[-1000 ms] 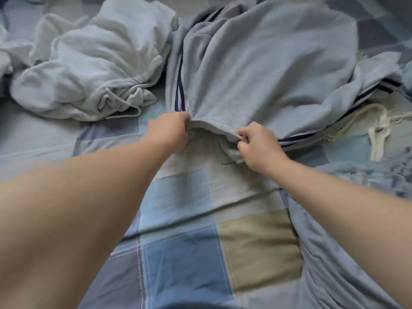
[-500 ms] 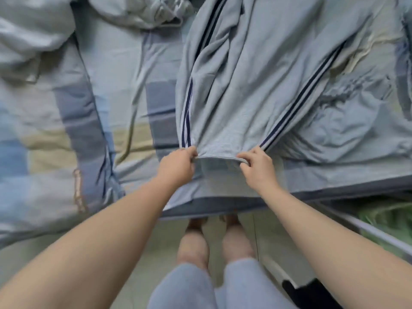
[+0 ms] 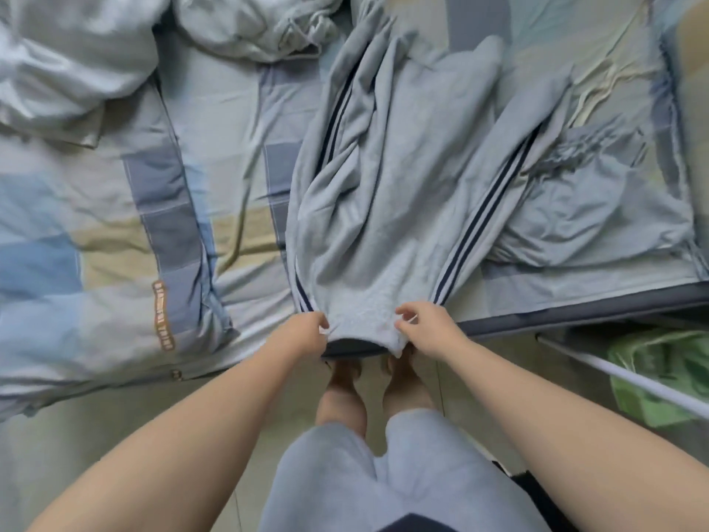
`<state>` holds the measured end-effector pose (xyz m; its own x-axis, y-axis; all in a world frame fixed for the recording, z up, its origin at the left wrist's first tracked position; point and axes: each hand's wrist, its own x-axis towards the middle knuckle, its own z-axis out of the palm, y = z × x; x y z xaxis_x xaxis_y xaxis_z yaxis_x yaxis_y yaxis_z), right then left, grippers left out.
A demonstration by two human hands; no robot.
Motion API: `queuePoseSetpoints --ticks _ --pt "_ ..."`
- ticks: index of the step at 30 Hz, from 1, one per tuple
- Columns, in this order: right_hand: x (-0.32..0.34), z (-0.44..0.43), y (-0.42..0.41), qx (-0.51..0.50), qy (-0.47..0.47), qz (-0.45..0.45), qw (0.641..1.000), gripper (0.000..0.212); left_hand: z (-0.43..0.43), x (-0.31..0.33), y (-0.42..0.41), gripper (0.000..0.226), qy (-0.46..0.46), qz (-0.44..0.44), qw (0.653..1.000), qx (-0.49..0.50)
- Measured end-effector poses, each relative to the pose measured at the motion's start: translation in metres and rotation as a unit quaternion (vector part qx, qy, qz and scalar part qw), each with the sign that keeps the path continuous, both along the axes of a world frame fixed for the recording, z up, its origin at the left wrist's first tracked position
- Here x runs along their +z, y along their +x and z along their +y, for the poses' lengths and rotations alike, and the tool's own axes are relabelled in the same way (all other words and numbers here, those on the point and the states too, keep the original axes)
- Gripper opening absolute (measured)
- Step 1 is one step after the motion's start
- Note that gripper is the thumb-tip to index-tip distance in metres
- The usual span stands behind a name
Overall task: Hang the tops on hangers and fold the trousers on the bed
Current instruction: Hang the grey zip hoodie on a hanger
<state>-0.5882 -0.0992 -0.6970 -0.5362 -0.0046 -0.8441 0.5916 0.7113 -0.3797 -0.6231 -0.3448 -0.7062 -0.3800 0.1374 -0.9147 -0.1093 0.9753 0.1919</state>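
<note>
Light grey trousers (image 3: 383, 209) with dark blue side stripes lie stretched lengthwise across the bed (image 3: 115, 224), their near end hanging just over the bed's front edge. My left hand (image 3: 303, 332) grips the left corner of that near end. My right hand (image 3: 426, 328) pinches the right corner, fingers curled into the cloth. A crumpled white garment (image 3: 245, 24) sits at the far side of the bed, left of the trousers. Another pale heap (image 3: 57, 59) lies at the far left.
The bed carries a patchwork sheet in blue, grey and beige. A rumpled blue-grey cloth (image 3: 587, 209) lies right of the trousers. Below the bed edge are pale floor tiles, my bare feet (image 3: 368, 374), a white rail (image 3: 629, 378) and a green bag (image 3: 667, 378) at the right.
Both hands have dragged the trousers' end toward me to the bed's front edge, straightening the legs. The view has pulled back so the floor and my feet show.
</note>
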Motion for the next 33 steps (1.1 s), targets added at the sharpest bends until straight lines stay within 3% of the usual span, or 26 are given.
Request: queuePoseSetpoints --ticks 9,13,20,22,24,26,28,31,33 --pt "-0.037 0.094 -0.144 -0.034 0.064 0.142 0.987 0.040 0.082 -0.032 -0.156 0.039 0.047 0.189 0.976 -0.098" --pt "-0.090 0.133 -0.243 -0.032 0.092 0.264 0.959 0.052 0.127 -0.088 -0.254 0.045 0.078 0.315 0.940 -0.103" --pt "-0.179 0.171 -0.392 -0.038 0.208 0.394 0.894 0.058 0.211 -0.197 -0.402 0.067 0.149 0.447 0.881 -0.039" --pt "-0.198 0.182 -0.431 -0.046 0.238 0.401 0.883 0.062 0.229 -0.218 -0.434 0.082 0.145 0.425 0.893 0.026" --pt "-0.223 0.196 -0.457 -0.066 0.252 0.356 0.898 0.075 0.237 -0.246 -0.449 0.093 0.091 0.411 0.907 0.036" --pt "-0.250 0.206 -0.465 -0.088 0.253 0.320 0.909 0.091 0.238 -0.271 -0.453 0.090 0.047 0.465 0.883 0.038" --pt "-0.273 0.208 -0.460 -0.076 0.296 0.328 0.894 0.099 0.239 -0.283 -0.456 0.081 0.067 0.522 0.848 0.069" --pt "-0.283 0.209 -0.457 -0.082 0.331 0.336 0.878 0.093 0.242 -0.284 -0.458 0.081 0.134 0.522 0.833 0.121" --pt "-0.273 0.219 -0.467 -0.098 0.283 0.314 0.901 0.066 0.240 -0.279 -0.463 0.088 0.161 0.476 0.849 0.161"
